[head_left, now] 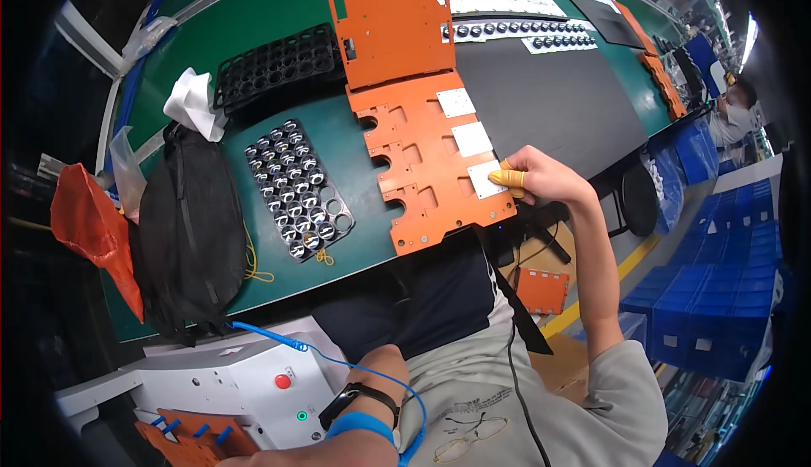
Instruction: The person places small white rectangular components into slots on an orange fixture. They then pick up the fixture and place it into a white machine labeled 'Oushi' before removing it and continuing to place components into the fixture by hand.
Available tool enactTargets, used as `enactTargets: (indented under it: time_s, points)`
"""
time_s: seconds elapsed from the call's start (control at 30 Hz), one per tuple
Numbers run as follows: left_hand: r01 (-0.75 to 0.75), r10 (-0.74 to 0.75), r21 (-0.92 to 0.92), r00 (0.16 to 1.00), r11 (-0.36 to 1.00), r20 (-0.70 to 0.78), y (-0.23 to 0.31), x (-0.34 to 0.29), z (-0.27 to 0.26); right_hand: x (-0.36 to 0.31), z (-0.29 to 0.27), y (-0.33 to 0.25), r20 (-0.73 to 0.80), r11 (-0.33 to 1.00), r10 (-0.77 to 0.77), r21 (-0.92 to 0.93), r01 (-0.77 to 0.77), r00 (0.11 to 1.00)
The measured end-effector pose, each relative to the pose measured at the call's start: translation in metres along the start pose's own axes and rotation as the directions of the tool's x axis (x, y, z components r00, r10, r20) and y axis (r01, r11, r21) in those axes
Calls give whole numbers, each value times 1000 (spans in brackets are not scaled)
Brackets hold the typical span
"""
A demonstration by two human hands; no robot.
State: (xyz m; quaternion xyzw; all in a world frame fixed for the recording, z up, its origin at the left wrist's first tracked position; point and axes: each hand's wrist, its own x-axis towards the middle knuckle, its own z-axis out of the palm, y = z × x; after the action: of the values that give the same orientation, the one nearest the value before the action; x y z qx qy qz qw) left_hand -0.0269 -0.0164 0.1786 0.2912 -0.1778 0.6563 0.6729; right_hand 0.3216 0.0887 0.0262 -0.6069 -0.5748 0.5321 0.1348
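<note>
My right hand (pixel 545 176), with yellow cots on its fingertips, pinches the right edge of a white square plate (pixel 485 180) at the near end of an orange fixture (pixel 431 150). Two more white plates, a middle one (pixel 472 139) and a far one (pixel 456 102), lie in line beyond it. Down at the lower edge is my left hand (pixel 279 458), mostly cut off, so its fingers cannot be made out. It is beside an orange piece (pixel 198 442) with blue pins on a grey-white machine (pixel 253 374). A black watch and blue wrist strap circle that wrist.
A black tray (pixel 338 206) of shiny round parts sits left of the fixture, whose orange lid (pixel 389 24) stands open behind. Farther back lies another black tray (pixel 274 66). A black bag (pixel 187 222) fills the table's left end. A blue coiled cord (pixel 397 380) crosses my left forearm.
</note>
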Motion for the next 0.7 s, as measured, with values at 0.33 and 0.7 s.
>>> enactTargets:
  time_s: [0.33,0.7]
  points:
    - [-9,11,-31,997,999,77,0,-2,-4,-4,4,-6,-14,1000,21,12,-21,1000]
    - [-115,114,35,993,993,29,8,-9,-3,-4,5,-4,-31,1000,7,18,-6,999]
